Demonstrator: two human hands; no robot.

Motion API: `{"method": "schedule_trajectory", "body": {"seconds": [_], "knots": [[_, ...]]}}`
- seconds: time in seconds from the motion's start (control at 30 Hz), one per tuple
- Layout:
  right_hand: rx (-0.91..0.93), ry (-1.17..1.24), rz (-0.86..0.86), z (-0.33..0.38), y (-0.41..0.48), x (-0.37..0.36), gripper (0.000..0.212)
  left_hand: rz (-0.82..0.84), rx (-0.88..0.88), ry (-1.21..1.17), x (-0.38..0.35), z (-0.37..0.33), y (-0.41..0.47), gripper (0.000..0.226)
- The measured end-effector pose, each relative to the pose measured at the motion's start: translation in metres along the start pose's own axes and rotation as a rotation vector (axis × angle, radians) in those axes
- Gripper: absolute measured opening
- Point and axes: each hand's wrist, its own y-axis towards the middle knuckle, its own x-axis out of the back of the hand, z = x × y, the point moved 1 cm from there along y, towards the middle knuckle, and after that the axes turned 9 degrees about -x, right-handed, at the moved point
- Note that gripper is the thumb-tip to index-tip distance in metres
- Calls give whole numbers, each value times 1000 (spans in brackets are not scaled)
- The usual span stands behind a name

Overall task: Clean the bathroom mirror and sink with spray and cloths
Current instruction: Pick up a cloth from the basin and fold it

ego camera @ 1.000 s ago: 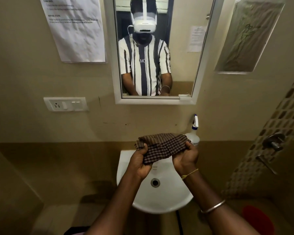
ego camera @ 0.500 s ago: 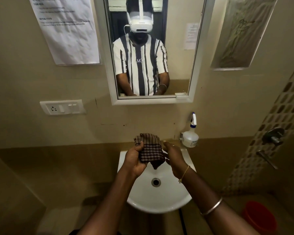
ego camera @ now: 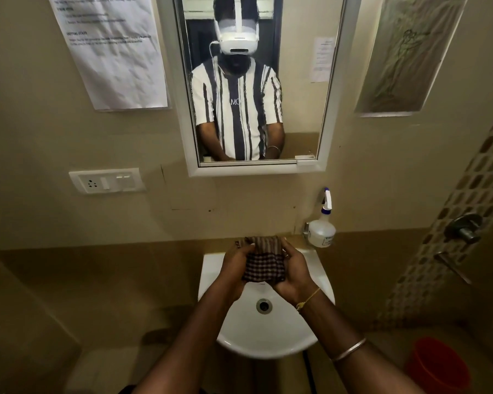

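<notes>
Since half a second ago, your right hand (ego camera: 293,275) has closed onto the checked cloth (ego camera: 264,265), which your left hand (ego camera: 235,268) already gripped. The cloth is now bunched between both palms, with the fingers of each hand curled round its sides, above the back of the sink (ego camera: 268,336). The spray bottle (ego camera: 322,231) stands at 2 o'clock; its label is unreadable. In the mirror (ego camera: 310,109) at 12 o'clock, your shirt reads "MO".

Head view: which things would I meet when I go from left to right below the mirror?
White plastic switch and socket plate → brown checked cloth → white translucent spray bottle with a blue-tipped nozzle → round metal wall valve on the tiled wall.
</notes>
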Motion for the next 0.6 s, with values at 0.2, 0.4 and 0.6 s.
{"method": "schedule_trajectory", "body": {"seconds": [0.2,0.4,0.6], "knots": [[36,49,32,1,9,3,69,-151,-268,398,-4,-14,1,47],[63,41,47,2,4,1,72,-196,-339,693,-9,-13,9,30],[86,74,27,2,3,4,72,-208,-355,794,-13,-12,15,23]]}}
